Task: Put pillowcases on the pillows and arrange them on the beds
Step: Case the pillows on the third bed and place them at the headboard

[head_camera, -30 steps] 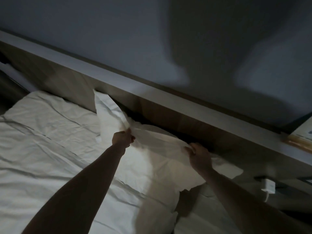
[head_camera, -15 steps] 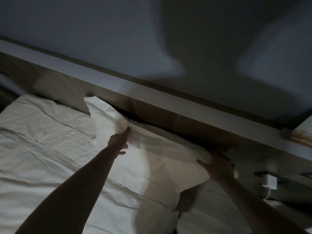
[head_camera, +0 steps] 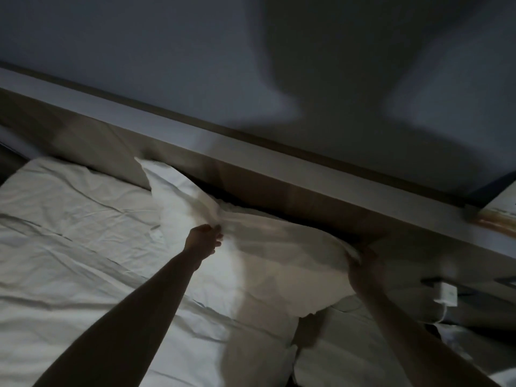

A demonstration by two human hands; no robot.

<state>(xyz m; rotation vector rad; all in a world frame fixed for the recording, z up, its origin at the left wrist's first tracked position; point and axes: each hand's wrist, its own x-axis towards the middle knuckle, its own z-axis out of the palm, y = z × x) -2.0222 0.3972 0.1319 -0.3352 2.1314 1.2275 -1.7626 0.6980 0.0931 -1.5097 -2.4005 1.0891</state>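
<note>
Because the room is dim and the view is somewhat blurred, fine detail is hard to read, but the white pillow (head_camera: pixel 251 247) clearly lies at the far end of the bed (head_camera: pixel 69 247), its far edge leaning against the wooden headboard (head_camera: pixel 279 188) and one corner poking up at the far left. The left hand (head_camera: pixel 202 241) rests on the pillow's near left part with its fingers loosely curled on the cloth; whether they pinch a fold or merely press I cannot tell. The right hand (head_camera: pixel 363 268) is at the pillow's right end, fingers closed on a bunch of the fabric there. The pillow looks light and very soft, its case wrinkled and slack, so it should sag and fold wherever it is not supported, and the smooth cotton may slide over the filling rather than carry it along. In my judgement the best hold is at the two short ends or corners, gripping the filling through the case, not loose cloth alone, then shaking or patting it flat. A white charger (head_camera: pixel 446 294) with its cable hangs at the right, near the right forearm, and is worth avoiding.
</note>
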